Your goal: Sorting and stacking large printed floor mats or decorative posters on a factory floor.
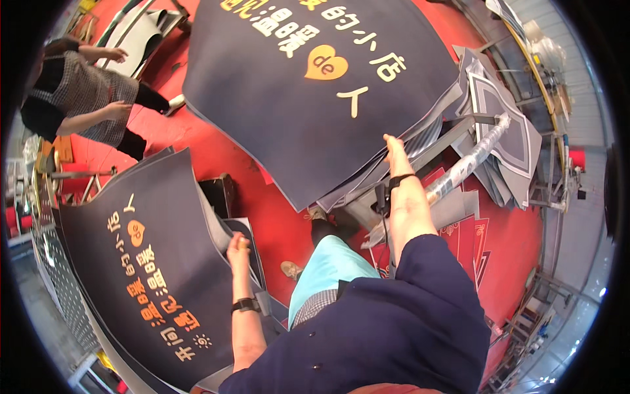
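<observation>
At the left, a stack of dark printed floor mats [111, 315] has orange and cream lettering and an orange heart. My left hand [239, 253] is closed at the right edge of its top mat, where the grey underside curls up. Something small and yellowish shows at my fingers, too small to name. Ahead lies a second stack, topped by a large dark mat [262, 111] with cream lettering and an orange heart. My right hand [395, 150] is by its near right edge, fingers stretched out; whether it touches the mat I cannot tell.
A metal frame with a plastic-wrapped bar [476, 157] stands to the right, beside grey patterned mats [502, 118]. Red mats [459, 246] lie below it. Another person [92, 92] stands at the far left. The floor [262, 226] is red.
</observation>
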